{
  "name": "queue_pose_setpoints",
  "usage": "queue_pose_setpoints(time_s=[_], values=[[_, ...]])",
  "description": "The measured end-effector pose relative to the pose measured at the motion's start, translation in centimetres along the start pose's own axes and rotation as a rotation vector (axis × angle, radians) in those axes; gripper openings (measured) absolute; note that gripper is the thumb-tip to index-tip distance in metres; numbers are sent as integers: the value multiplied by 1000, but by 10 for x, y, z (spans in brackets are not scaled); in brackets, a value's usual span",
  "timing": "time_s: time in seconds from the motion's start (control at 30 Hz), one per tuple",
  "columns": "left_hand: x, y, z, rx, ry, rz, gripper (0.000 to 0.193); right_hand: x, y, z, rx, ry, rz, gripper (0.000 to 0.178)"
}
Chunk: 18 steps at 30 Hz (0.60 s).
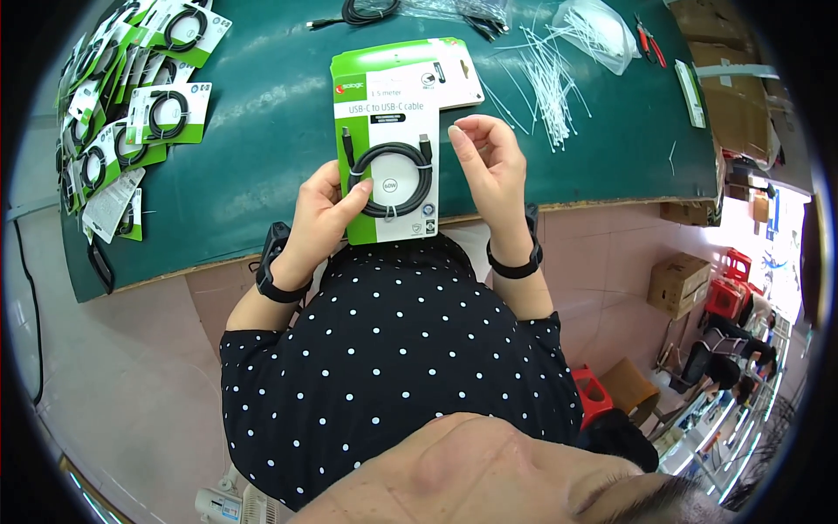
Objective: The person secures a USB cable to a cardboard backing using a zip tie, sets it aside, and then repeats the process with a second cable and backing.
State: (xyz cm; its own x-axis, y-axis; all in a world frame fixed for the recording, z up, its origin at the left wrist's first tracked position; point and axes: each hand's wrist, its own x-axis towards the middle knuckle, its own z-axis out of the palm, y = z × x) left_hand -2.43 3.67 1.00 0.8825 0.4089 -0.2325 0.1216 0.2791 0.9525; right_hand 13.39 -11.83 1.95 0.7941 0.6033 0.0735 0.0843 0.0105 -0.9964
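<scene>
Left hand (319,213) with carded cable (390,162) in grip, free right hand (496,173) just beside.

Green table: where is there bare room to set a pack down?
The green table has a wide bare patch between the piled packs and the held pack, and a smaller one right of the white ties, below the pliers. Crowded: left end, far middle.

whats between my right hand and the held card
In the head view, only a bare strip of green table shows between the right hand and card.
</scene>
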Motion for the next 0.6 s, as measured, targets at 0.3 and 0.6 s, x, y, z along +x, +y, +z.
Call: queue_pose_setpoints(time_s=[0.3,0.6], values=[[-1,-6,9,159,45,125,23,3,-16,-2,-414,-99,-71,16],[6,1,0,224,-55,43,23,12,-4,-5,-374,-216,113,30]])
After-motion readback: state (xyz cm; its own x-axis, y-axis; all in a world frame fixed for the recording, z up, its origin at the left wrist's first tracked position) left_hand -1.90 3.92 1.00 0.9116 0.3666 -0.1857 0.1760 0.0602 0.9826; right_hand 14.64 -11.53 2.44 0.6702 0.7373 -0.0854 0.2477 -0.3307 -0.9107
